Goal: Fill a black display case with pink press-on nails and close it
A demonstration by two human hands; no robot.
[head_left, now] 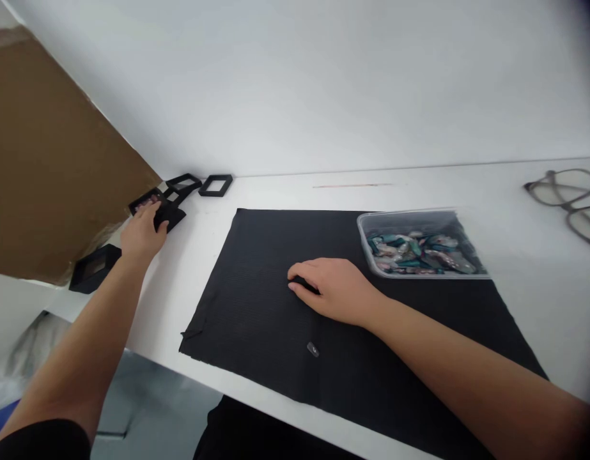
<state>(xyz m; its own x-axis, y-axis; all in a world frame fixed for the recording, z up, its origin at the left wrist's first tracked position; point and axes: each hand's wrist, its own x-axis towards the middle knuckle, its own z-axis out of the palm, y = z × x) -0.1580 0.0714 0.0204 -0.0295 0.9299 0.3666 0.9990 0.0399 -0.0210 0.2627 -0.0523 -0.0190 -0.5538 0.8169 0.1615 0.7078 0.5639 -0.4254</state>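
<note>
My left hand (144, 231) reaches to the far left. Its fingers are spread over a dark frame-like box (146, 199) with something pinkish inside, and the thumb stands apart. Whether it grips the box cannot be made out. On the black cloth (266, 249) rests my right hand (337, 291), fingers loosely curved, with a gap between thumb and forefinger and nothing visible in it. A small clear piece (312, 349) lies on the cloth below that hand. Right of it stands a clear plastic tub (381, 273) holding several teal and pinkish wrapped pieces.
Black square frames (216, 194) stand along the back left, and a black box (94, 268) sits by the brown cardboard panel (50, 153). Eyeglasses (567, 195) lie at the far right of the white table (275, 191). A white wall (314, 83) rises behind.
</note>
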